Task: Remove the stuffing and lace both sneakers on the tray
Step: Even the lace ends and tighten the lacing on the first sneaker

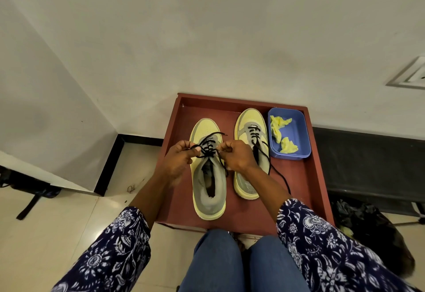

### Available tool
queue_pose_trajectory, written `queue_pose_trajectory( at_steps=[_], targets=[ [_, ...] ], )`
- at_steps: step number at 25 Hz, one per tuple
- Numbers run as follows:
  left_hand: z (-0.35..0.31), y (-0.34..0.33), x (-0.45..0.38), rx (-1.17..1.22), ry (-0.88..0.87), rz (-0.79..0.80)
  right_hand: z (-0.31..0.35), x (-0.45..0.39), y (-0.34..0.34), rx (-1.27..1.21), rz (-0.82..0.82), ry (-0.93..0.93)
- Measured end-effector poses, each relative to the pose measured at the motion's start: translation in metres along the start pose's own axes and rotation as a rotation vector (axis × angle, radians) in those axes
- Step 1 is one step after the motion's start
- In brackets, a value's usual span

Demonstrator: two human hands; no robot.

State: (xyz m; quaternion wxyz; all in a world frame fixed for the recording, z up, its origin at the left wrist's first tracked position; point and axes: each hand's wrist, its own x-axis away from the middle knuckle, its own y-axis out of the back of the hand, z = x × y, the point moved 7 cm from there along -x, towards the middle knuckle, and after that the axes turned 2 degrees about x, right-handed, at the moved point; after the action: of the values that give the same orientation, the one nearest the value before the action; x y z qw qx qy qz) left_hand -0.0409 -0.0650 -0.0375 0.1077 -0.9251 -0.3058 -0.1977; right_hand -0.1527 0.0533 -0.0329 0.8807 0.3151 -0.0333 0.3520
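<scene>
two yellow-and-grey sneakers sit side by side on the red-brown tray (318, 176), the left sneaker (208, 176) nearer the person, the right sneaker (250, 153) beside the blue tub (296, 130) that holds the crumpled yellow stuffing (279, 128). both hands work at the left sneaker's upper eyelets: the left hand (178, 158) pinches a run of the black lace (208, 145) with curled fingers, and the right hand (236, 156) is curled around the other end. the lace looks thin, limp and light, so it is probably best gripped close to its tip; the shoe seems soft and likely to shift if tugged. which eyelets are threaded under the knuckles cannot be made out, and the right forearm hides part of the right sneaker, whose lace trails loose on the tray.
</scene>
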Motion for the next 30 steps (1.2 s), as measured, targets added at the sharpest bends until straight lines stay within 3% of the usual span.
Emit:
queue_pose_trajectory(
  at_steps=[8,10,13,14,18,22,28,30],
  targets=[
    [-0.003,0.017,0.003,-0.134,-0.143,-0.072,0.004,-0.002,0.014,0.143,-0.064,-0.008],
    [0.003,0.02,0.005,-0.145,-0.129,-0.092,0.003,0.0,0.016,-0.04,-0.054,-0.078],
    [0.008,0.022,0.007,-0.143,-0.114,-0.131,0.0,0.007,0.012,-0.575,0.031,-0.256],
    [0.008,0.021,0.007,-0.135,-0.114,-0.132,0.003,0.008,0.012,-0.591,0.074,-0.266],
    [0.002,0.017,0.005,-0.155,-0.126,-0.121,0.016,0.002,0.019,-0.056,0.154,-0.129],
    [-0.004,0.016,0.007,-0.244,-0.155,-0.127,0.014,0.001,0.025,0.062,0.129,-0.124],
    [0.001,0.021,0.011,-0.401,-0.162,-0.167,-0.001,0.014,0.025,-0.454,0.145,-0.371],
    [0.004,0.022,0.009,-0.455,-0.169,-0.176,-0.001,0.012,0.028,-0.46,0.152,-0.354]
  ],
)
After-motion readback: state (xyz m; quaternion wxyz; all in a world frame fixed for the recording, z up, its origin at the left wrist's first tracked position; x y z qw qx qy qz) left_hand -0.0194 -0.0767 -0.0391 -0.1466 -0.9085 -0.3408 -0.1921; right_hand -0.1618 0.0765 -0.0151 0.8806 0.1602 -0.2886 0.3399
